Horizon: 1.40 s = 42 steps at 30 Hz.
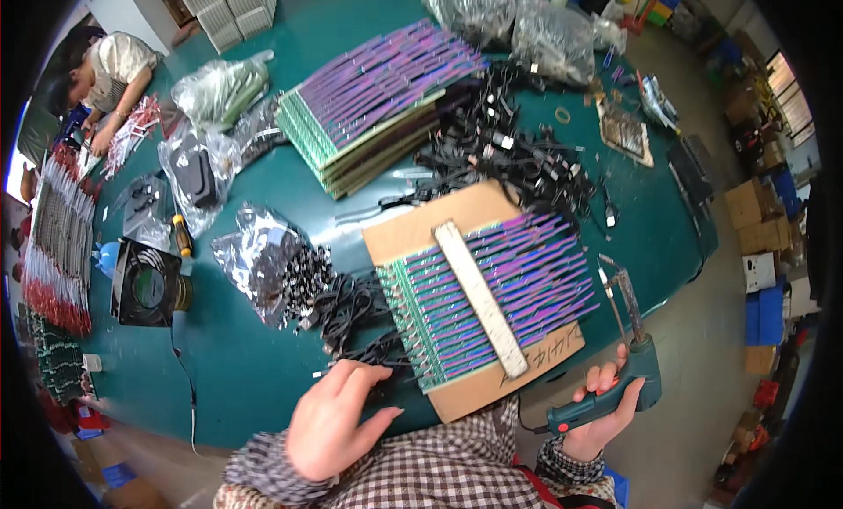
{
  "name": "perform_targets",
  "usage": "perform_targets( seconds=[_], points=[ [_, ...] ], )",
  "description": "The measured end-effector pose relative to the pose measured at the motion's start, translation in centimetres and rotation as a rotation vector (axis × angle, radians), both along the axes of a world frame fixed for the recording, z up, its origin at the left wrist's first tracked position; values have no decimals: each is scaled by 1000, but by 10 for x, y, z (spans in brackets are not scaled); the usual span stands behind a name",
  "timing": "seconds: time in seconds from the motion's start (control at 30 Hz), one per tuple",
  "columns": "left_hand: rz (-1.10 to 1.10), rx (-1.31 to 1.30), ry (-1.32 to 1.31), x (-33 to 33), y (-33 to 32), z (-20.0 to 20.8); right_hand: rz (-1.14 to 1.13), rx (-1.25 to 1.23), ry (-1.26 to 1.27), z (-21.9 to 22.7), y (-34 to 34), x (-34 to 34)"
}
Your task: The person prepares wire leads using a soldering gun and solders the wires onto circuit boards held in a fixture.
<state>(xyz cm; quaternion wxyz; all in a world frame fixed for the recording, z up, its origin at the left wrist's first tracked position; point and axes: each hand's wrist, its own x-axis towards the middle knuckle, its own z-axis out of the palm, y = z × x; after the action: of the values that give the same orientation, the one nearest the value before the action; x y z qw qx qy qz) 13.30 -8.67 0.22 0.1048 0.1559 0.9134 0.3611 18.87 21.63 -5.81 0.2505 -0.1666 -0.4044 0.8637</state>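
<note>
My right hand (606, 408) is wrapped round the grip of a dark green soldering gun (645, 368), its metal tip and a thin feed tube pointing up and away. My left hand (338, 417) rests at the table's near edge beside a bunch of black cables (364, 307); thumb and fingers are apart, with nothing visible between them. Between my hands a cardboard sheet (448, 219) bears a row of green circuit boards (408, 333) with purple and blue wires (553, 281). A worn whitish bar (481, 298) lies slantwise across the wires.
Beyond the cardboard stands a stack of similar wired boards (351, 122), next to a heap of black cables (527, 158). A small fan (145, 283), a screwdriver (182, 235) and plastic bags (224, 92) lie to the left. A co-worker (114, 79) sits at the far left.
</note>
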Motion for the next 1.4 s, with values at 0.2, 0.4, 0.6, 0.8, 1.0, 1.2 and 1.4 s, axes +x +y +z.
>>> perform_targets(
  seconds=[0.2, 0.4, 0.6, 0.8, 1.0, 1.2, 1.4],
  points=[
    [-344, 66, 582, -152, 74, 14, -25, -72, 53, -5, 14, -10],
    [-641, -111, 782, -249, 123, -44, -36, -84, 119, -1, 20, -4],
    [-287, 400, 613, -194, 112, -6, -127, -28, 27, 4, 21, -10],
    [-236, 478, 231, -74, 85, 28, 88, 308, -26, 63, -34, -35],
    [-163, 362, 135, -22, 71, 25, 418, 464, -165, 77, -58, -42],
    [-138, 571, -32, -7, 57, 7, 435, 431, -141, 68, -75, -31],
    [-169, 1241, -731, 13, 48, -9, 468, 194, -25, 64, -79, -36]
  ],
)
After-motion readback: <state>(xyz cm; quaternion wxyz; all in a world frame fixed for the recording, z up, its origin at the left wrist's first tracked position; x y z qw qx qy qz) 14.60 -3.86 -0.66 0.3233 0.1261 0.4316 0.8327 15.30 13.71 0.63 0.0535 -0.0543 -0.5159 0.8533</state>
